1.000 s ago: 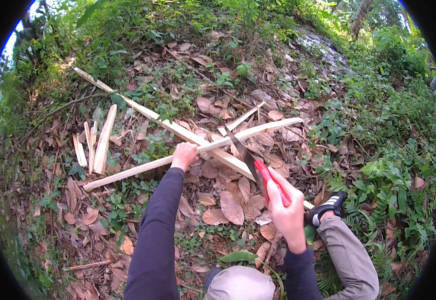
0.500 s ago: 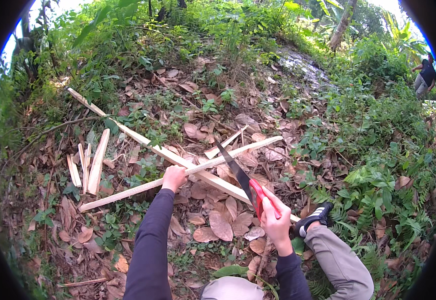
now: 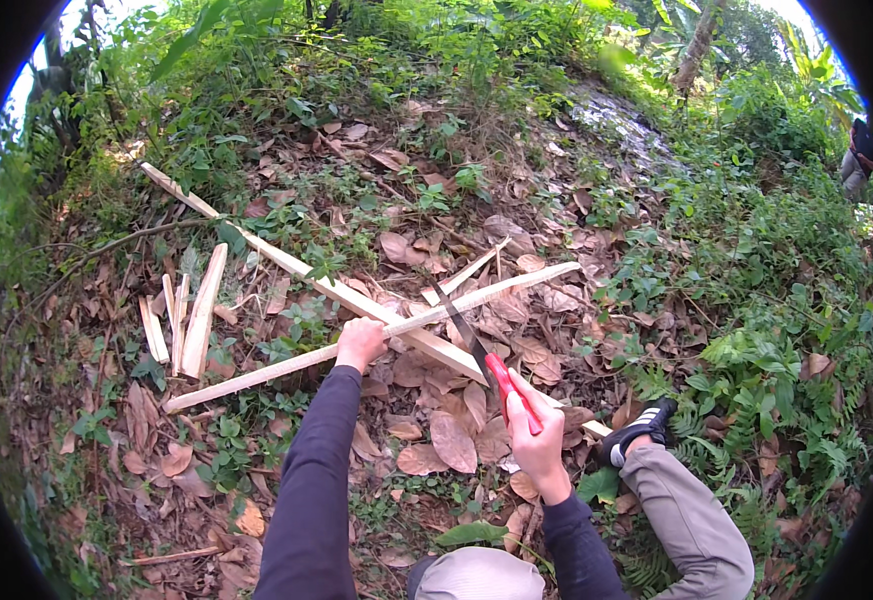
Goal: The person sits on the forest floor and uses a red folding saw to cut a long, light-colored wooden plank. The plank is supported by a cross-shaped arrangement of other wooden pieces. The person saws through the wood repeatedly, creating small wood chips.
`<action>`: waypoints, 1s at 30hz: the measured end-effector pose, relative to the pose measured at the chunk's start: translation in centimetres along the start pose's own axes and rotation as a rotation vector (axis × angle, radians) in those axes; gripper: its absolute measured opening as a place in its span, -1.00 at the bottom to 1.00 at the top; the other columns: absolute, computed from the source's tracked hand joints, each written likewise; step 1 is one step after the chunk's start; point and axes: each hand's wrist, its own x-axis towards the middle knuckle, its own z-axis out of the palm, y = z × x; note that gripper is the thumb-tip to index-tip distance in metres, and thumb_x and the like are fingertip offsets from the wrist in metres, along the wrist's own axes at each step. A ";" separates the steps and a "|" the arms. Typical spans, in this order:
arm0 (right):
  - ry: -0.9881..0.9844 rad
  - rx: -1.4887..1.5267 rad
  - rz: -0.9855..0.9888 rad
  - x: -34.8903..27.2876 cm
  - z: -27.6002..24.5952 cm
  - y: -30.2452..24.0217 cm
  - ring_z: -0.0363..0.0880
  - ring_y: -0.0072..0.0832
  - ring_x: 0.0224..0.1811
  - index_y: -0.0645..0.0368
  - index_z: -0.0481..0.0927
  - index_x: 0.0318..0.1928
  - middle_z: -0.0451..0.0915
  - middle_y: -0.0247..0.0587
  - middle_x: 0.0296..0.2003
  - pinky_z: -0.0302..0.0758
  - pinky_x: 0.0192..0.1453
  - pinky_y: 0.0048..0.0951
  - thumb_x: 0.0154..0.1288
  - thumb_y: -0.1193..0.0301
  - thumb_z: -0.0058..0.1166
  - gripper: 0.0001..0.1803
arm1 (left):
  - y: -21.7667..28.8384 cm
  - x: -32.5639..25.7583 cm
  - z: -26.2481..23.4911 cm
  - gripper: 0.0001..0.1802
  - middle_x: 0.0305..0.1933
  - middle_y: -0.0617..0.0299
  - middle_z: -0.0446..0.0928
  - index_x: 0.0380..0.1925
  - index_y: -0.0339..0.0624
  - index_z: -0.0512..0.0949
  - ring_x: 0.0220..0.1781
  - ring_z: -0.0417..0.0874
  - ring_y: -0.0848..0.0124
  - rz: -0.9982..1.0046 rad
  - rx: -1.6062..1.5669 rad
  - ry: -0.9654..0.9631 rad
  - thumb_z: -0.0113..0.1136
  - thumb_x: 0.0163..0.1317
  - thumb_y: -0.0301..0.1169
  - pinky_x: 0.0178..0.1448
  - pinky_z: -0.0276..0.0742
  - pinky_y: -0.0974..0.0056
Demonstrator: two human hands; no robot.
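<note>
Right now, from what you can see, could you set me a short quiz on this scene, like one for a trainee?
1. Choose one. The right hand holds:
A) a green-handled hammer
B) a saw with a red handle and dark metal blade
C) a coil of white rope

2. True or false: the left hand is empty.

3. Fill in: in the picture, the black shoe with white stripes is to the ____ of the saw.

Key: 1. B. 2. False; it grips a long, pale wooden strip. 3. Right.

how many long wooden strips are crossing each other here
2: the held strip, in the left hand, and the other strip, crossing it from top left toward the shoe, partly hidden by the right hand and saw.
</note>
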 end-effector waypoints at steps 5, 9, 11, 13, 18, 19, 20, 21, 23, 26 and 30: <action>-0.011 -0.065 0.038 0.2 0.3 -1.6 0.57 -0.61 -0.31 0.37 0.60 0.21 0.71 -0.16 -0.25 0.51 -0.18 -0.51 0.48 0.45 0.05 -0.62 | -0.7 0.1 0.1 -0.79 -0.32 0.05 0.71 -0.33 -0.08 0.75 -0.17 0.76 0.09 -0.008 -0.035 0.036 0.33 0.06 -0.26 -0.01 0.66 0.04; 0.015 -0.050 0.050 -0.1 -0.5 -1.2 0.50 -0.66 -0.61 0.35 0.59 0.22 0.66 -0.12 -0.55 0.42 -0.52 -0.52 0.46 0.41 0.09 -0.60 | -0.5 0.3 0.9 -0.81 -0.33 0.00 0.70 -0.41 -0.13 0.72 -0.19 0.74 0.08 0.043 -0.011 0.042 0.29 0.05 -0.27 -0.04 0.64 0.03; -0.027 -0.121 0.094 0.7 -0.5 -1.7 0.41 -0.62 -0.69 0.32 0.58 0.23 0.52 -0.12 -0.67 0.31 -0.61 -0.43 0.46 0.37 0.11 -0.58 | 0.2 0.5 0.5 -0.80 -0.39 0.04 0.70 -0.41 -0.10 0.75 -0.27 0.77 0.12 0.087 -0.004 0.123 0.32 0.02 -0.26 -0.12 0.68 0.04; -0.017 -0.041 0.035 2.1 1.8 -1.9 0.42 -0.51 -0.69 0.31 0.55 0.27 0.50 -0.04 -0.65 0.36 -0.56 -0.38 0.48 0.35 0.07 -0.56 | -1.9 0.6 1.6 -0.83 -0.39 0.04 0.70 -0.44 -0.10 0.75 -0.27 0.76 0.11 0.077 -0.077 0.107 0.35 -0.01 -0.29 -0.11 0.67 0.02; -0.024 -0.009 0.173 -0.6 -1.0 -4.0 0.49 -0.45 -0.62 0.31 0.49 0.32 0.59 0.19 -0.51 0.46 -0.44 -0.35 0.50 0.35 0.04 -0.53 | -0.2 1.1 3.7 -0.86 -0.41 -0.04 0.64 -0.51 -0.18 0.70 -0.25 0.68 0.03 0.044 -0.040 0.169 0.32 -0.04 -0.35 -0.08 0.59 -0.03; -0.002 0.008 0.166 -0.4 -1.1 -3.9 0.49 -0.44 -0.61 0.32 0.49 0.32 0.59 0.20 -0.51 0.46 -0.43 -0.35 0.50 0.35 0.04 -0.53 | 0.0 1.4 3.8 -0.87 -0.40 -0.05 0.64 -0.52 -0.19 0.70 -0.24 0.68 0.02 0.050 -0.044 0.171 0.30 -0.04 -0.37 -0.07 0.59 -0.03; 0.008 0.041 0.158 0.4 -0.3 -3.5 0.50 -0.44 -0.60 0.33 0.49 0.31 0.60 0.21 -0.50 0.46 -0.43 -0.34 0.50 0.35 0.04 -0.53 | -0.5 1.1 3.7 -0.87 -0.39 -0.06 0.64 -0.52 -0.20 0.70 -0.22 0.67 0.02 0.041 -0.035 0.170 0.29 -0.05 -0.39 -0.06 0.58 -0.03; 0.017 0.070 0.151 1.1 0.7 -2.8 0.50 -0.43 -0.60 0.34 0.48 0.31 0.60 0.22 -0.49 0.46 -0.42 -0.34 0.51 0.34 0.04 -0.52 | -0.7 0.7 3.8 -0.87 -0.38 -0.06 0.64 -0.52 -0.20 0.70 -0.22 0.67 0.01 0.036 -0.044 0.171 0.28 -0.06 -0.40 -0.06 0.58 -0.03; -0.005 0.007 0.129 2.3 2.0 -0.2 0.49 -0.54 -0.53 0.33 0.48 0.32 0.66 0.12 -0.41 0.48 -0.39 -0.41 0.50 0.36 0.05 -0.53 | -1.5 1.0 3.3 -0.87 -0.38 -0.05 0.64 -0.51 -0.20 0.69 -0.22 0.67 0.00 0.042 -0.050 0.177 0.26 -0.08 -0.42 -0.06 0.58 -0.03; 0.012 0.029 0.077 2.2 2.0 -0.6 0.50 -0.38 -0.60 0.36 0.49 0.30 0.59 0.22 -0.49 0.46 -0.43 -0.30 0.50 0.34 0.02 -0.53 | -2.1 0.4 3.6 -0.84 -0.37 -0.04 0.63 -0.46 -0.20 0.70 -0.22 0.66 0.00 0.046 -0.036 0.157 0.27 -0.09 -0.42 -0.06 0.57 -0.04; -0.067 0.003 0.223 0.8 0.5 -4.0 0.56 -0.38 -0.63 0.31 0.52 0.29 0.57 0.22 -0.54 0.44 -0.49 -0.33 0.49 0.37 0.02 -0.55 | -1.6 0.8 3.7 -0.82 -0.35 -0.02 0.64 -0.43 -0.20 0.70 -0.21 0.67 -0.01 0.082 -0.027 0.113 0.29 -0.08 -0.40 -0.04 0.58 -0.06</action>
